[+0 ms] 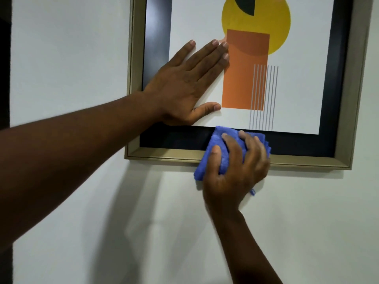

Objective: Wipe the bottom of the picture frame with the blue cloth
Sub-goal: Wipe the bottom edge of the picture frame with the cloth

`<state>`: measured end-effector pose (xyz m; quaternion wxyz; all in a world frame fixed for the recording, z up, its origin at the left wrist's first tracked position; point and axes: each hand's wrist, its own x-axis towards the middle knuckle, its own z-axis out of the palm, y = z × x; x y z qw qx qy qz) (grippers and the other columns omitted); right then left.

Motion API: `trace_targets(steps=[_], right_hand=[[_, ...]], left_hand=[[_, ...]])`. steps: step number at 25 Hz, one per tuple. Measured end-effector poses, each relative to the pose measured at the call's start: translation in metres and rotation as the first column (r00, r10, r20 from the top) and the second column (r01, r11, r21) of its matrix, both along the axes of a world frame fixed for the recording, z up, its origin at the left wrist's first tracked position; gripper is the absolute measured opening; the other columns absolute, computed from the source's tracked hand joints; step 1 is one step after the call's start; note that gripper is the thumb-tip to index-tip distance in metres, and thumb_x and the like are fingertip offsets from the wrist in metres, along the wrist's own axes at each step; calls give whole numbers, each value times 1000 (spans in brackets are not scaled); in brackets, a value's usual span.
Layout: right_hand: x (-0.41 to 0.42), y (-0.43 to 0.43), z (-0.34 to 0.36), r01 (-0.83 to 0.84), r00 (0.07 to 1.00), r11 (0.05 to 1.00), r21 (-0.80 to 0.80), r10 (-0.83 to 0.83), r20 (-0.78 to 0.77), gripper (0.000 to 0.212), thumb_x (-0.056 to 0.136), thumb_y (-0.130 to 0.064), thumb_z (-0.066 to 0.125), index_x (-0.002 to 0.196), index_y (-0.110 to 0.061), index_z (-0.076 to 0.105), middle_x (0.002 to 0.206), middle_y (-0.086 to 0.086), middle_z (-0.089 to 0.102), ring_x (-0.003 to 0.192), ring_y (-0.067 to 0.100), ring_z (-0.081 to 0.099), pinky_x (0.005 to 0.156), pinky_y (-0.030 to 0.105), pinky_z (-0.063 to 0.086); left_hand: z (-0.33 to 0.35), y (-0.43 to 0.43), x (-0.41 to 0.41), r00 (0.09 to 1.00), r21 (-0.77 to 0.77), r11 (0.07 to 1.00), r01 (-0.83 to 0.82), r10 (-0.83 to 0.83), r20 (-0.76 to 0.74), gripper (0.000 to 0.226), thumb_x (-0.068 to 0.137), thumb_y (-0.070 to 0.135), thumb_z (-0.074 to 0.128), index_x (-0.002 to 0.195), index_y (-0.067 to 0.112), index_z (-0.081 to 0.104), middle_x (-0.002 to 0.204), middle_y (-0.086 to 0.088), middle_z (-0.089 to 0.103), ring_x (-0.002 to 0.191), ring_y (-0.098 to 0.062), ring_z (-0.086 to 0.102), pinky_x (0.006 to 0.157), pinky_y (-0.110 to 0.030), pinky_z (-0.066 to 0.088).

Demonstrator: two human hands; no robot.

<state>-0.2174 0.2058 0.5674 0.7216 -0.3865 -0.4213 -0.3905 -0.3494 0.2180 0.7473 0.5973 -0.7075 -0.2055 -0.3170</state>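
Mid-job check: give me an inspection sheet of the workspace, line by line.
Surface: pale wall, bare around the frame.
Job's things: picture frame hangs on the wall; folded blue cloth pressed over its bottom rail, near the middle.
Clutter: nothing seen.
Grippers: left hand flat and open on the picture's lower left; right hand closed on the blue cloth.
Cables: nothing seen.
Surroundings: dark strip at the far left edge; arm shadows on the wall below.
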Motion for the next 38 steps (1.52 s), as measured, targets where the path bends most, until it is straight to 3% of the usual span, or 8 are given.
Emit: trace_targets(steps=[11,15,19,23,27,31,35,38], right_hand=[[-36,5,-8,12,987,998,56,-21,161,26,92,-35,56,110,-21,67,117,13,66,122,30,52,107,57,40],[-54,7,9,-7,999,998,56,9,-42,23,90,-31,59,105,-20,71,115,13,67,119,31,53,107,60,39],[-51,5,-10,9,984,999,32,-15,176,27,92,-36,56,112,-22,68,120,12,67,122,32,55,110,60,37],[-55,6,8,2,998,1000,31,-1,-56,26,91,-34,56,110,-22,69,120,13,66,123,33,54,114,62,32],[-42,0,-10,1,982,1000,15,-4,186,26,90,-35,59,106,-19,72,116,13,68,120,32,56,112,60,36],[-30,-2,12,-21,994,999,32,25,-106,24,86,-28,57,96,-14,73,107,14,67,110,33,58,105,61,40],[-71,2,-3,-24,976,999,-21,28,218,31,92,-38,52,103,-18,72,115,10,68,121,28,54,119,50,29],[-11,-1,-9,22,980,999,30,-28,197,31,92,-38,53,102,-16,73,111,13,69,116,31,56,113,56,36]], left_hand=[[18,-1,-1,1000,-30,1000,1,-1,17,92,91,69,11,156,4,4,166,-16,4,154,-29,3,126,-50,7],[16,0,0,1000,-23,1000,9,-8,24,90,92,68,13,156,5,6,166,-16,7,154,-29,5,126,-50,8],[17,0,0,1000,-41,999,9,-8,27,91,91,69,13,156,5,5,166,-15,5,154,-29,4,126,-50,7],[13,0,4,996,-26,999,24,-21,81,88,92,66,14,156,5,5,166,-15,5,154,-29,4,126,-51,8],[12,-1,3,996,-33,999,18,-15,89,87,93,65,14,156,5,3,166,-16,4,154,-29,3,126,-50,8],[5,-1,14,984,-55,998,38,-28,174,85,93,61,16,155,5,2,166,-16,3,154,-30,2,126,-50,6],[5,-3,14,986,-66,997,27,-15,168,85,94,61,16,155,5,1,166,-16,2,154,-30,1,126,-52,6],[5,-4,13,986,-77,997,24,-11,166,85,94,61,16,155,5,1,166,-16,1,154,-30,0,126,-51,5]])
